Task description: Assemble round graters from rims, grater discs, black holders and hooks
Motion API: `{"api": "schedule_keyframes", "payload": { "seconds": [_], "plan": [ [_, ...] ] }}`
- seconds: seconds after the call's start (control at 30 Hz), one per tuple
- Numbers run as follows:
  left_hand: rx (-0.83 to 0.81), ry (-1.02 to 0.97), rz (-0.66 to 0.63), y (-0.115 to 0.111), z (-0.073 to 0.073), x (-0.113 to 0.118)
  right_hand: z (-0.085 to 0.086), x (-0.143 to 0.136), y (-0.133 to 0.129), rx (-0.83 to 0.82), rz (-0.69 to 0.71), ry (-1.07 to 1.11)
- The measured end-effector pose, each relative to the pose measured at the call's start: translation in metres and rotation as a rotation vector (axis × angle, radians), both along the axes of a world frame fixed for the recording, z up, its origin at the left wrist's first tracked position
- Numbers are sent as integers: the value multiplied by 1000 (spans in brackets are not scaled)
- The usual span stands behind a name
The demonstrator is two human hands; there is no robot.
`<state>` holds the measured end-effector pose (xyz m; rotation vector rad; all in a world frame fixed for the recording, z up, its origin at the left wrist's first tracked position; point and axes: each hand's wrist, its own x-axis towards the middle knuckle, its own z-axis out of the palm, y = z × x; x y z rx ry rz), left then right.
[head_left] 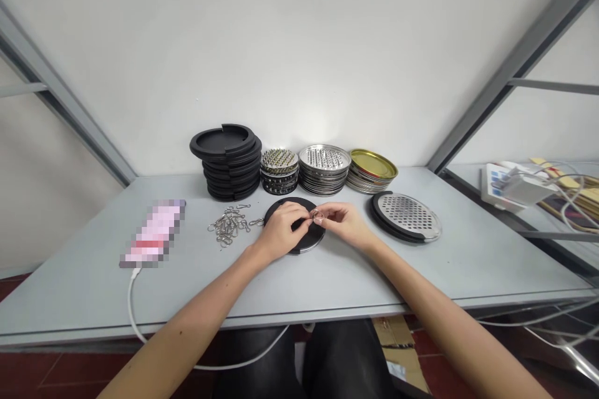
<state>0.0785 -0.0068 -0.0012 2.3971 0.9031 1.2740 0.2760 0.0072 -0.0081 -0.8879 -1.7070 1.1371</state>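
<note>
Two hands at a small metal ring (319,215) over a black disc (312,240), midway along the desk (337,290).
The right hand (347,222) pinches the ring between thumb and fingertips; the left hand (281,232) brings thumb and forefinger together at its left side, though exactly what they grip cannot be told. A pile of metal clips (229,225) lies toward the desk's left edge. Probable failure: the thin, smooth ring slips if either pinch loosens or the two pull unevenly, dropping onto the disc.
</note>
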Motion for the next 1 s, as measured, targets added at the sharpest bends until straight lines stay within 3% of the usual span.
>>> {"api": "schedule_keyframes", "payload": {
  "seconds": [0.13,0.33,0.43,0.6,0.77,1.0],
  "plan": [
    [-43,-55,62,1,1,0,4,4,0,145,99,33],
    [-55,-39,59,1,1,-1,0,1,2,141,-22,7],
    [-60,-32,50,-1,1,1,-1,-2,2,115,-10,-1],
    [-59,11,88,2,4,-3,4,1,4,-42,-70,142],
    [-57,183,232,18,6,-29,12,9,9,-288,-168,267],
    [-238,474,79,20,9,-54,10,14,12,-422,-128,262]
  ]
}}
